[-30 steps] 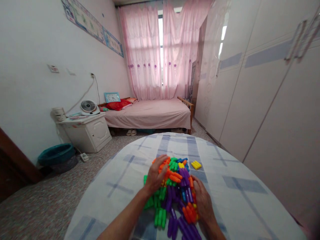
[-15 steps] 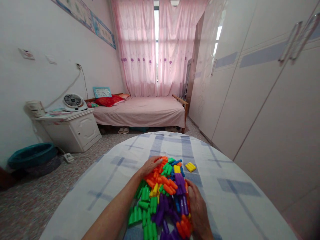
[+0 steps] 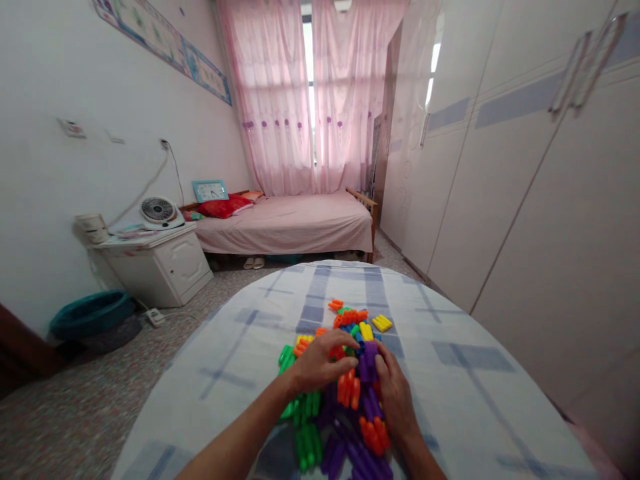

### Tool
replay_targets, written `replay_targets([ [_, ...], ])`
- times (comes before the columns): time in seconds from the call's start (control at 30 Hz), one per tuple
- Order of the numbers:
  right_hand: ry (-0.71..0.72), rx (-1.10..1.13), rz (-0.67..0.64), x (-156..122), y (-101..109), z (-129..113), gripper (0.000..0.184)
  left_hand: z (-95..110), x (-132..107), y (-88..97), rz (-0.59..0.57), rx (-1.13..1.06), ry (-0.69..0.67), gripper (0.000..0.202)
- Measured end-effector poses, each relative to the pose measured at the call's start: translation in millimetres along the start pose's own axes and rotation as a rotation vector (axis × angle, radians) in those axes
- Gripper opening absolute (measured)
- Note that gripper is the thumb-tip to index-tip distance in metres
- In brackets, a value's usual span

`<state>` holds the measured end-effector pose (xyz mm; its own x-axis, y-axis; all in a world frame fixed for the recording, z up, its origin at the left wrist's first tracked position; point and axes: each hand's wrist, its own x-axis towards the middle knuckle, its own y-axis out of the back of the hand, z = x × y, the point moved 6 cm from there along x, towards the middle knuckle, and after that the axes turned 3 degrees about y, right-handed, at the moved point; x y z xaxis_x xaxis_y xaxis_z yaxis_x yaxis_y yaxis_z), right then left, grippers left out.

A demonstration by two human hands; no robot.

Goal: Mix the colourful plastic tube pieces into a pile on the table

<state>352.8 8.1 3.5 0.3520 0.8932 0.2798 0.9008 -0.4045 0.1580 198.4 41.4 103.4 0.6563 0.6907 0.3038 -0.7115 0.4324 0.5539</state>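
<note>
A heap of bright plastic building pieces [image 3: 345, 387] in green, purple, orange, yellow and blue lies on the round table [image 3: 450, 373] with a blue-checked white cloth. My left hand [image 3: 320, 363] lies over the top of the heap, fingers curled down onto orange and purple pieces. At the heap's right side my right hand [image 3: 395, 393] has its fingers bent against purple pieces. Both hands meet near the middle of the heap. A separate yellow piece [image 3: 383, 323] sits just beyond.
Beyond the table are a pink-covered bed [image 3: 290, 223], a white bedside cabinet [image 3: 157, 263] with a small fan [image 3: 157, 211], a teal basin [image 3: 90, 313] on the floor and tall wardrobe doors [image 3: 525, 167] along the right.
My left hand has pulled back from the far edge of the heap to its middle, close to my right hand. Several orange pieces now lie spread at the far side.
</note>
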Motion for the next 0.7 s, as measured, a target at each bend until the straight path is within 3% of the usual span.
replay_targets([
  [0.07, 0.01, 0.012, -0.011, 0, 0, 0, 0.052, 14, -19, -2.3, 0.029, 0.031, -0.043, 0.028],
  [0.13, 0.01, 0.021, -0.015, 0, 1, -2, 0.052, 13, -36, 4.5, 0.147, 0.057, -0.018, 0.03],
  [0.2, 0.004, 0.021, -0.016, -1, 2, -5, 0.054, -6, -53, 20.2, 0.362, 0.059, 0.082, 0.031],
  [0.3, -0.004, 0.011, -0.005, -4, 4, -14, 0.059, -51, -79, 43.0, 0.689, 0.031, 0.265, 0.039],
  [0.37, -0.004, -0.002, 0.0, -5, 6, -17, 0.062, -78, -92, 49.3, 0.814, 0.007, 0.342, 0.044],
  [0.5, 0.046, -0.096, 0.06, 3, 23, -12, 0.064, -112, -102, 46.0, 0.843, -0.079, 0.403, 0.049],
  [0.6, 0.054, -0.261, 0.164, 24, 45, 2, 0.07, -121, -103, 44.5, 0.828, -0.152, 0.417, 0.05],
  [0.7, 0.014, -0.515, 0.164, 58, 57, 15, 0.074, -123, -103, 46.9, 0.839, -0.199, 0.42, 0.048],
])
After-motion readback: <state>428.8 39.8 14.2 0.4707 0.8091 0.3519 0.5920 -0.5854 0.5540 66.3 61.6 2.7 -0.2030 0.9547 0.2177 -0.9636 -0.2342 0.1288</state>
